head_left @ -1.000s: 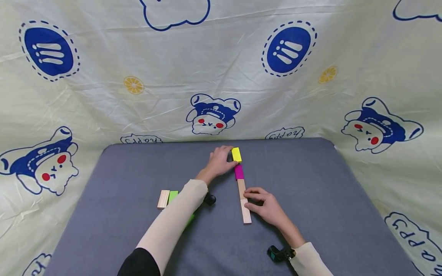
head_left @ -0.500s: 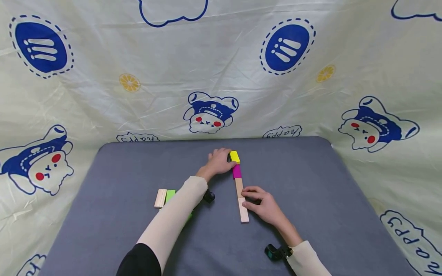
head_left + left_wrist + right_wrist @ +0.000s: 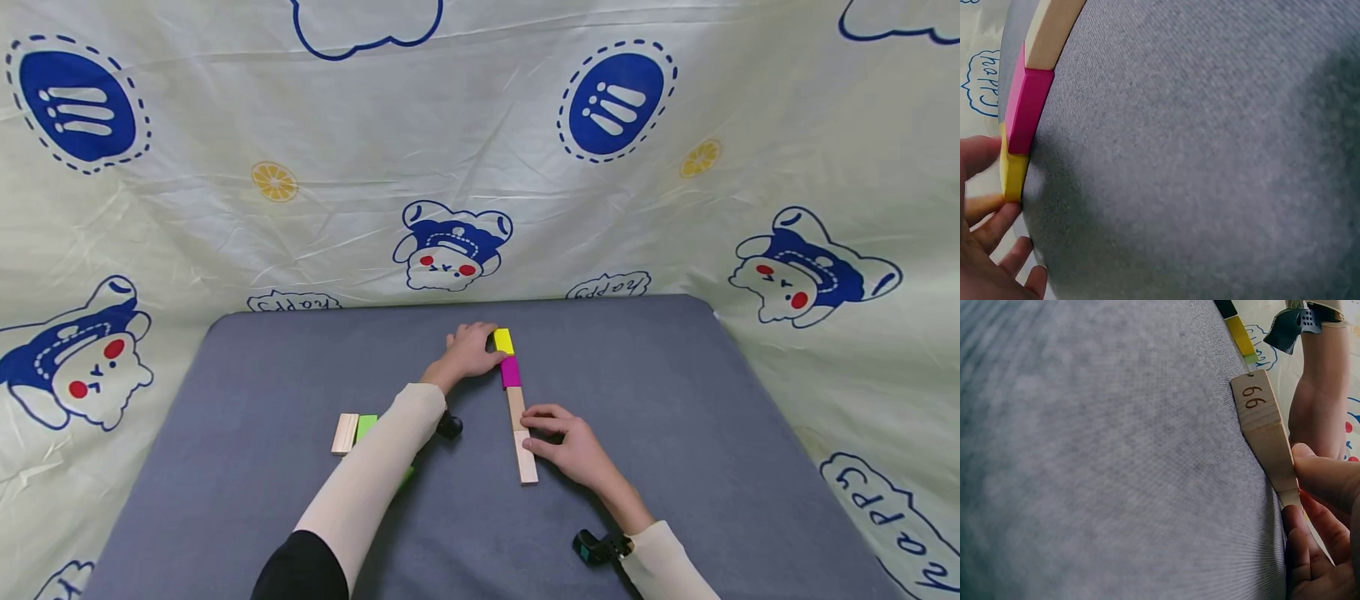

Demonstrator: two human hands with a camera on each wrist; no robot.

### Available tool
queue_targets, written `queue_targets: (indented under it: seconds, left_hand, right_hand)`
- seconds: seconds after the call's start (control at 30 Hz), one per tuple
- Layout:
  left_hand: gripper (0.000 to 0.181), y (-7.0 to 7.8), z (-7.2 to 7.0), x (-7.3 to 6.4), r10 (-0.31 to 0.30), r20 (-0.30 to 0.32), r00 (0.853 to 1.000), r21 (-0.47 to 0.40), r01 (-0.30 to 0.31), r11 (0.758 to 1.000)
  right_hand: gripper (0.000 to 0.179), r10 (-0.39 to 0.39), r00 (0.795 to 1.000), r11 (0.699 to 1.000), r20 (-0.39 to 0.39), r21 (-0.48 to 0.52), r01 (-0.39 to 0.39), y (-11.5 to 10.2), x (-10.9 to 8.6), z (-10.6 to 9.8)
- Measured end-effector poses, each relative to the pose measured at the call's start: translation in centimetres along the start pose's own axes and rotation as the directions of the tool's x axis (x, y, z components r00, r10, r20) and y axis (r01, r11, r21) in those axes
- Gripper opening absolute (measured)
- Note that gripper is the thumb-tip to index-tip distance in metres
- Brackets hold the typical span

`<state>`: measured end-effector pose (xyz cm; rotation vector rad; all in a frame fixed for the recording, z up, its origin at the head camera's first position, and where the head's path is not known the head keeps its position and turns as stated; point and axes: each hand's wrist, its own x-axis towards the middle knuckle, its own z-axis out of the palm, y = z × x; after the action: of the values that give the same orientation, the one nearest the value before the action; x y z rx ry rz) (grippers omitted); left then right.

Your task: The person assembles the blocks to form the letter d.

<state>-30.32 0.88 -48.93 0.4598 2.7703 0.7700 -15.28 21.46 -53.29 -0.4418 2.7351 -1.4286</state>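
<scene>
Yellow block [image 3: 504, 342] now against magenta block [image 3: 511, 372]

Block row [image 3: 515, 408] is running down the middle, blocking low sideways passes. Left hand [image 3: 467, 352] is crowding its far end, right hand [image 3: 573, 447] its right side; left sleeve [image 3: 358, 483] is overhanging green block [image 3: 366, 425]. I'm seeing wide passage over bare table [image 3: 660, 392] rightward.

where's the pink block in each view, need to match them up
Head: pink block just below and right of centre, between the yellow block and a wooden block.
Left wrist: pink block, upper left, again between yellow and wood.
Right wrist: no pink block visible.
Shared landmark: the grey tabletop, in all three views.
</scene>
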Motion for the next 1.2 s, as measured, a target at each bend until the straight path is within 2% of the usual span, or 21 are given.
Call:
queue_targets:
  seconds: [0.17,0.3,0.57,0.73,1.03,1.2]
  left_hand:
    - [0.058,-0.13,0.03,0.0,0.001,0.026,1.0,0.008,-0.001,1.0]
    - [0.058,-0.24,0.17,0.15,-0.004,0.018,1.0,0.012,0.004,1.0]
    - [0.073,-0.52,0.51,0.68,-0.022,0.06,0.998,0.028,0.02,0.999]
    - [0.074,-0.18,0.31,0.62,-0.025,0.066,0.998,0.025,0.024,0.999]
    - [0.049,-0.88,0.39,0.23,-0.005,-0.024,1.0,-0.123,0.002,0.992]
    - [0.043,-0.89,0.41,0.24,0.007,-0.024,1.0,-0.114,-0.009,0.993]
  right_hand:
    - [0.028,0.009,1.0,1.0,-0.01,0.004,-0.009,0.05,0.0,0.05]
    - [0.028,0.017,1.0,1.0,-0.001,0.016,-0.017,-0.03,0.0,0.09]
    - [0.029,0.023,1.0,0.999,0.015,0.026,-0.023,-0.15,-0.02,0.03]
    - [0.029,0.037,0.999,0.999,0.018,0.028,-0.038,-0.2,0.04,-0.08]
    - [0.029,0.039,0.999,0.999,0.016,0.034,-0.04,-0.25,0.02,0.01]
    - [0.029,0.025,1.0,0.999,0.015,0.038,-0.025,-0.15,-0.04,-0.01]
